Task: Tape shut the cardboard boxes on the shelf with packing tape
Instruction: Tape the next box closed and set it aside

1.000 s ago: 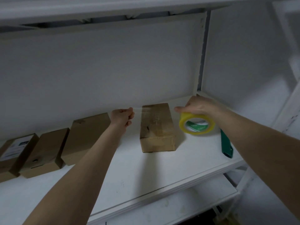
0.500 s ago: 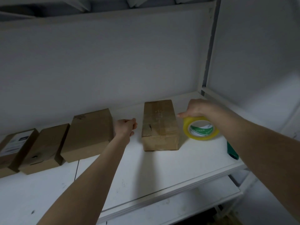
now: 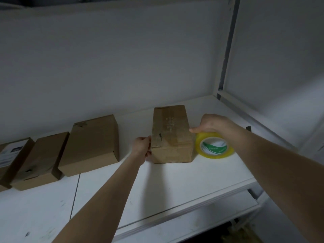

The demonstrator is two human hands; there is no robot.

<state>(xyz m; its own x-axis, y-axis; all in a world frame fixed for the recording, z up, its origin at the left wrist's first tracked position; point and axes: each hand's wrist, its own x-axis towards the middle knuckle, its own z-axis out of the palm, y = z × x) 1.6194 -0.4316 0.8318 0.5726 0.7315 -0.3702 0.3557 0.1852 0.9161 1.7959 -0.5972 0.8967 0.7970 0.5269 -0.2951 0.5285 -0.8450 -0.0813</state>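
A brown cardboard box (image 3: pixel 171 132) lies on the white shelf (image 3: pixel 175 186), with clear tape across its top. My left hand (image 3: pixel 142 146) presses against the box's left side, its fingers closed on the tape end there. A yellow roll of packing tape (image 3: pixel 213 147) rests on the shelf just right of the box. My right hand (image 3: pixel 210 123) grips the roll from above, forefinger touching the box's right edge.
Three more cardboard boxes (image 3: pixel 91 144) (image 3: pixel 40 160) (image 3: pixel 12 158) line the shelf to the left, the leftmost with a white label. A dark object (image 3: pixel 248 128) shows behind my right forearm. A white upright post (image 3: pixel 226 46) and side wall bound the shelf's right end.
My left hand came down from above the box's left and now presses on its left side. The roll dropped from the air onto the shelf beside the box.
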